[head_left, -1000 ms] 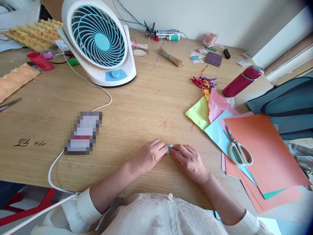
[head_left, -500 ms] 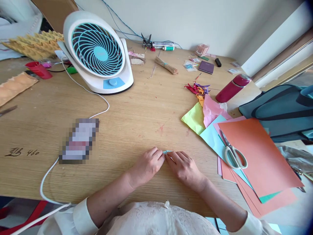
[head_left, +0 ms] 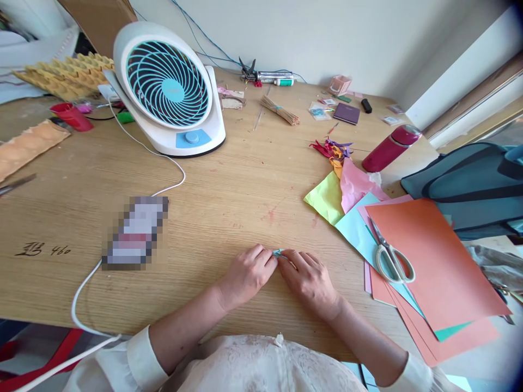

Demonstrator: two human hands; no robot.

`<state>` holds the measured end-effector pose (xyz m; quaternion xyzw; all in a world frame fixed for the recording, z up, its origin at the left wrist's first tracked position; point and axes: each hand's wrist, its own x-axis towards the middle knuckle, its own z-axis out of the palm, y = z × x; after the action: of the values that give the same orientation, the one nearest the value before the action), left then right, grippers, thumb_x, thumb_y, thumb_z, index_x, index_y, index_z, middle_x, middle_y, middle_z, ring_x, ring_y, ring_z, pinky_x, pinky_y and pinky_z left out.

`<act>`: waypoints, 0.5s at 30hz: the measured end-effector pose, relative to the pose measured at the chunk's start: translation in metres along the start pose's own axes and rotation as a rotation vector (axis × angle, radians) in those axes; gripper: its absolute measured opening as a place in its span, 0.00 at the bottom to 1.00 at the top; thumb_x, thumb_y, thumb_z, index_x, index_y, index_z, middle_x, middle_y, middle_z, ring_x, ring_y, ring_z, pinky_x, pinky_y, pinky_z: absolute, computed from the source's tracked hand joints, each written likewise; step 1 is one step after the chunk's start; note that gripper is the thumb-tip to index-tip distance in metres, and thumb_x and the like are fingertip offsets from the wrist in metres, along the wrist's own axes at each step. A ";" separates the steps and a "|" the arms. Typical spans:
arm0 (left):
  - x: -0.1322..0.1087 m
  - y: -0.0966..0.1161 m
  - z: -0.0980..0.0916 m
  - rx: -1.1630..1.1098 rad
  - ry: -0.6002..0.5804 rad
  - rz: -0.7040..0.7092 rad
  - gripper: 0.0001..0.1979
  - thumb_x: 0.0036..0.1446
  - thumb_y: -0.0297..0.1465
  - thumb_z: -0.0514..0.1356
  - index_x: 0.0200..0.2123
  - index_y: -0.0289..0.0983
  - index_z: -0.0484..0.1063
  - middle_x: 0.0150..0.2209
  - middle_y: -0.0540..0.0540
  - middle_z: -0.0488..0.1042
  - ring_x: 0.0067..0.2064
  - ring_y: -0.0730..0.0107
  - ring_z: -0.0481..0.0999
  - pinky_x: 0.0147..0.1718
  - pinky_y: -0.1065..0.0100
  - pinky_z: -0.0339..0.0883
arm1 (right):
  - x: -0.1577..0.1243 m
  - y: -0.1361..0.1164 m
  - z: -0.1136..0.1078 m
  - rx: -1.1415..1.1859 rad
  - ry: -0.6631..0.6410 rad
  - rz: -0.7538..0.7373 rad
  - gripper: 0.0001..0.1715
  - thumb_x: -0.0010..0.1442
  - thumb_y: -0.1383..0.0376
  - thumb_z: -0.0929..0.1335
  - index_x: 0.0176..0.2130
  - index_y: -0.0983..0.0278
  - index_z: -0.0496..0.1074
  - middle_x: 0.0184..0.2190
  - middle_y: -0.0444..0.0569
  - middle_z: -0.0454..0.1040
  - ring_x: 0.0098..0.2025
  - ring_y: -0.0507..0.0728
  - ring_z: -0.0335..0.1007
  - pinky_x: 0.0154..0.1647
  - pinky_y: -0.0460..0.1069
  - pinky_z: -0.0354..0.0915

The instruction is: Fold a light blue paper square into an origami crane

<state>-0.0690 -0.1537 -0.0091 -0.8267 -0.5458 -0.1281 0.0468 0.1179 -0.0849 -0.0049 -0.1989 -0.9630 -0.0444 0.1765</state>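
Observation:
Between my two hands, close to the table's front edge, is a small piece of light blue paper [head_left: 278, 252]; only a bit of it shows above the fingertips. My left hand [head_left: 251, 273] pinches its left side, fingers closed. From the right, my right hand [head_left: 307, 280] grips the same paper with curled fingers, fingertips close to those of the left. Most of the paper's shape is hidden by the fingers.
Scissors [head_left: 393, 261] lie on a stack of orange paper [head_left: 437, 256] at right. Beyond are a green sheet [head_left: 326, 197], a magenta flask [head_left: 390, 148] and a teal bag [head_left: 469, 185]. A fan [head_left: 167, 92] and a blurred phone [head_left: 134, 231] with a white cable occupy the left.
The whole view has shifted slightly, so the table's things appear a little further right. Both hands keep hold of the blue paper, and slightly more of it shows.

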 end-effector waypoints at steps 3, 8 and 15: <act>0.000 -0.002 0.000 -0.002 0.016 0.014 0.07 0.67 0.25 0.54 0.42 0.35 0.72 0.38 0.44 0.74 0.39 0.64 0.72 0.37 0.65 0.69 | 0.001 0.000 0.000 0.003 0.005 -0.008 0.13 0.69 0.73 0.62 0.34 0.65 0.72 0.38 0.51 0.74 0.31 0.53 0.65 0.32 0.50 0.59; -0.001 -0.008 -0.003 -0.026 0.035 0.053 0.08 0.68 0.25 0.53 0.43 0.34 0.72 0.39 0.45 0.76 0.40 0.66 0.73 0.37 0.66 0.69 | 0.000 0.001 0.001 0.051 -0.014 -0.013 0.14 0.67 0.74 0.63 0.31 0.65 0.72 0.29 0.48 0.72 0.29 0.54 0.63 0.31 0.51 0.58; -0.003 -0.011 -0.004 -0.058 0.046 0.046 0.08 0.69 0.25 0.53 0.40 0.35 0.72 0.41 0.46 0.77 0.41 0.67 0.74 0.38 0.66 0.68 | -0.008 0.026 -0.001 0.306 -0.023 0.053 0.09 0.68 0.72 0.64 0.41 0.63 0.74 0.38 0.48 0.77 0.35 0.51 0.72 0.35 0.46 0.65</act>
<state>-0.0805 -0.1525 -0.0070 -0.8369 -0.5214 -0.1618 0.0387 0.1349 -0.0644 -0.0065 -0.1954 -0.9549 0.1099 0.1948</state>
